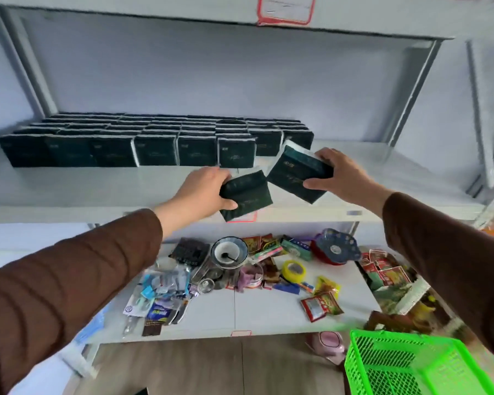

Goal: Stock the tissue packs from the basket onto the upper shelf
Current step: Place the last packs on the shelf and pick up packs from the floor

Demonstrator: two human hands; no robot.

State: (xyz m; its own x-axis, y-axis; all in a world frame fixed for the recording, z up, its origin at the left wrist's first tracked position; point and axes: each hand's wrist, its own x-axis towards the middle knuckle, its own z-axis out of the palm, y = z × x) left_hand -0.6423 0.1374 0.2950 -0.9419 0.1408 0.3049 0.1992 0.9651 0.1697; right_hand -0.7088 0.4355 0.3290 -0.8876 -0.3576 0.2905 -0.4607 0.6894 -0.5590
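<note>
A: Holding what, and where?

B: My left hand (203,189) grips one dark tissue pack (247,195), fingers curled round its edge. My right hand (340,173) grips another pack (293,173), tilted, at the upper shelf (97,189).

A: Why tilted there?

B: Likely to slot it beside the stocked rows (154,141), which stand upright and packed close. The green basket (411,366) sits low at my right.
</note>
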